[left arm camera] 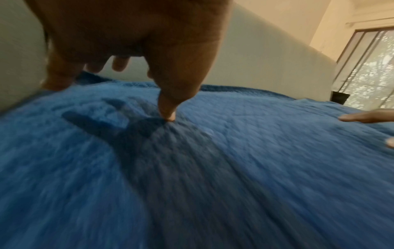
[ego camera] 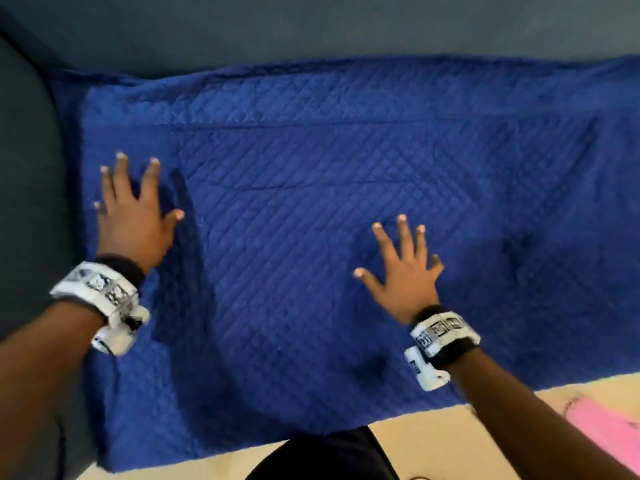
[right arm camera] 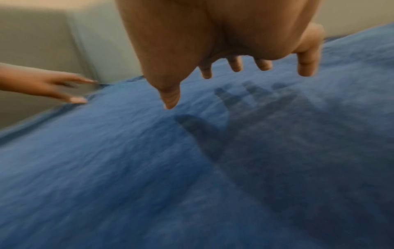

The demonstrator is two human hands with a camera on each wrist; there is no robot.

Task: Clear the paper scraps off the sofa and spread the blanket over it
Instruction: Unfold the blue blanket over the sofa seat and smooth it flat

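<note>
A blue quilted blanket (ego camera: 329,209) lies spread over the seat of a grey sofa (ego camera: 242,26), hanging over its front edge. My left hand (ego camera: 133,209) is spread flat, fingers splayed, on the blanket's left part near the armrest. In the left wrist view the thumb of the left hand (left arm camera: 149,59) touches the blanket (left arm camera: 213,168). My right hand (ego camera: 403,268) is open with fingers spread over the blanket's middle. In the right wrist view the right hand (right arm camera: 234,59) hovers just above the blanket (right arm camera: 127,168), casting a shadow. No paper scraps are in view.
The sofa's grey armrest (ego camera: 27,185) rises at the left. Pale floor (ego camera: 433,441) runs along the sofa's front. A pink object (ego camera: 609,427) lies on the floor at the lower right. A window (left arm camera: 366,70) stands beyond the sofa's far end.
</note>
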